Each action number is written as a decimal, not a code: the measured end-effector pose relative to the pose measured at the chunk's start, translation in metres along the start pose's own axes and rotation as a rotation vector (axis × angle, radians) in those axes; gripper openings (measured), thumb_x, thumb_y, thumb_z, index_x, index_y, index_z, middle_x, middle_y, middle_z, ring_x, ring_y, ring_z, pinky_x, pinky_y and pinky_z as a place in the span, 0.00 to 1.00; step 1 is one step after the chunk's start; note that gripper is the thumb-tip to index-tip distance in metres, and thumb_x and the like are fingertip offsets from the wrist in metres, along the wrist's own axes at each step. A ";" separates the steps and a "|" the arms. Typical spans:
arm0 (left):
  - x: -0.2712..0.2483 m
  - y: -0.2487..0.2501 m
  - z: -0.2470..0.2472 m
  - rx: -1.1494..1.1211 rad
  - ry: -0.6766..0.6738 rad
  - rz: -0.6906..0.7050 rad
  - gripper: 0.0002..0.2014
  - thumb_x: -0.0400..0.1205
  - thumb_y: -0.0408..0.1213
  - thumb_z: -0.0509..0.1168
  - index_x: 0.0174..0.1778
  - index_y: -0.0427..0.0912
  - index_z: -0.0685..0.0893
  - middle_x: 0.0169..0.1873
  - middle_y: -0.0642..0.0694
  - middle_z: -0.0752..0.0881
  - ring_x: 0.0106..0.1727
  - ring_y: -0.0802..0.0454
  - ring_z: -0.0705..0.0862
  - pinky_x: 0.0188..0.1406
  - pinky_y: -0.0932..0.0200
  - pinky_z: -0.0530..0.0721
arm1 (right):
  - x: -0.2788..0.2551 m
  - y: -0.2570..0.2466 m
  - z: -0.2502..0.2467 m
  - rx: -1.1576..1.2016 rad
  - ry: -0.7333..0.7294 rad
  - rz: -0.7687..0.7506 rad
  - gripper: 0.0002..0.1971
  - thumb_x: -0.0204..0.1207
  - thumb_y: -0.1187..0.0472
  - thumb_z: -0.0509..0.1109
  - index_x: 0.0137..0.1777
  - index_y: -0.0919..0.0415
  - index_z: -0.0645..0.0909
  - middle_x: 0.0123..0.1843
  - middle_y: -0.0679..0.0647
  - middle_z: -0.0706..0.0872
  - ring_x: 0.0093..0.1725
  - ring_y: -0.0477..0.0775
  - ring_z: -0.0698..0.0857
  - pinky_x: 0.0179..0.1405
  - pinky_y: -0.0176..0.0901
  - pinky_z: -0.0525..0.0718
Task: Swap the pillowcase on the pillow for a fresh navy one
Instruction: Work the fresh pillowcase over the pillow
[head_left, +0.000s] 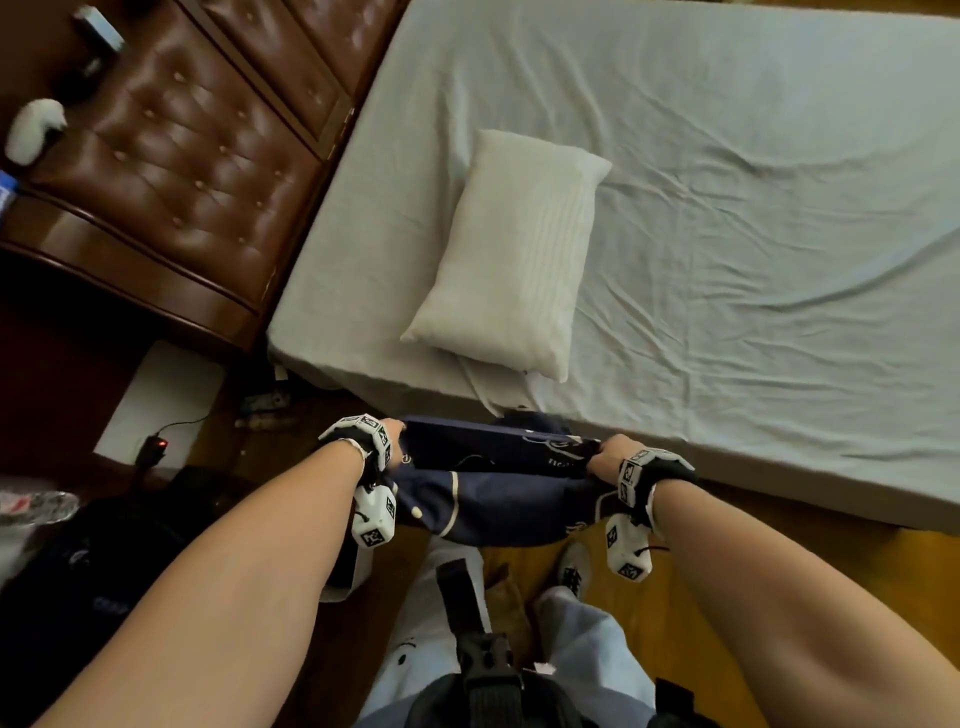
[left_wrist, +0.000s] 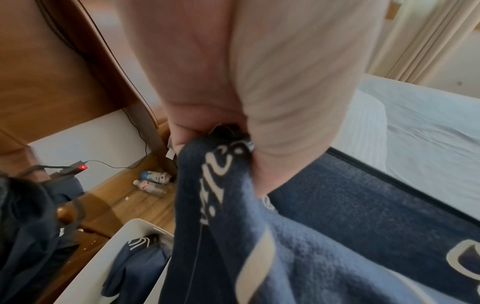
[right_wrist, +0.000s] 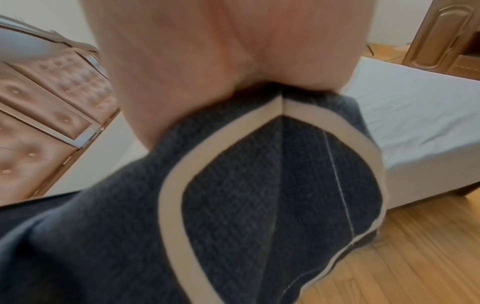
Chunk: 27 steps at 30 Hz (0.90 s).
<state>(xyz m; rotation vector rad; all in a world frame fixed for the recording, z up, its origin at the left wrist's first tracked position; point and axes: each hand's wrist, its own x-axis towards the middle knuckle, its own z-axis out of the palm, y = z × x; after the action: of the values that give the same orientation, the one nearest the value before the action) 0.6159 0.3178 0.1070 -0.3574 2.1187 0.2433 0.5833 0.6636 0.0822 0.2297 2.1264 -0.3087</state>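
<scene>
The navy pillowcase (head_left: 493, 483) with cream piping and lettering hangs stretched between my two hands, just in front of the near edge of the bed. My left hand (head_left: 392, 434) grips its left end, and in the left wrist view the navy pillowcase (left_wrist: 233, 195) is bunched in the left hand (left_wrist: 207, 133). My right hand (head_left: 605, 457) grips the right end; in the right wrist view the right hand (right_wrist: 233, 86) pinches the navy pillowcase (right_wrist: 259, 185) at a fold. The bare white pillow (head_left: 511, 249) lies on the bed (head_left: 753, 208), near its front left corner, with a white cloth (head_left: 493, 384) under its near end.
A brown tufted headboard (head_left: 197, 156) stands left of the bed. A white bin (left_wrist: 103, 257) with navy fabric sits on the wood floor by my left side. A cable with a red light (head_left: 161, 444) and plastic bottles (left_wrist: 153, 183) lie by the wall. A dark bag (head_left: 93, 561) is at my left.
</scene>
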 end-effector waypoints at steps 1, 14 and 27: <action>0.007 -0.002 -0.005 0.009 -0.014 0.007 0.31 0.78 0.46 0.70 0.76 0.38 0.73 0.68 0.39 0.82 0.66 0.42 0.83 0.66 0.52 0.80 | 0.001 -0.006 -0.001 0.009 -0.001 0.011 0.14 0.66 0.49 0.69 0.45 0.56 0.85 0.43 0.56 0.89 0.41 0.58 0.88 0.50 0.51 0.88; 0.128 -0.044 -0.077 -0.244 -0.014 0.049 0.15 0.76 0.29 0.71 0.55 0.49 0.92 0.47 0.47 0.92 0.48 0.52 0.88 0.50 0.68 0.80 | 0.079 -0.096 0.010 0.086 0.105 0.036 0.24 0.75 0.57 0.64 0.71 0.44 0.70 0.68 0.59 0.82 0.64 0.66 0.84 0.63 0.57 0.83; 0.295 0.044 -0.016 -0.868 0.092 -0.262 0.29 0.78 0.68 0.59 0.35 0.42 0.80 0.32 0.47 0.80 0.43 0.43 0.81 0.51 0.55 0.73 | 0.268 -0.060 0.029 0.475 0.074 0.148 0.17 0.71 0.65 0.63 0.55 0.52 0.86 0.51 0.58 0.89 0.55 0.63 0.87 0.56 0.50 0.85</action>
<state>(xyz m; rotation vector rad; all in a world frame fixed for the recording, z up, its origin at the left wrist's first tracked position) 0.4364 0.3075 -0.1315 -1.1526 1.9235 1.0061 0.4453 0.6094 -0.1504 0.6786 2.0677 -0.7244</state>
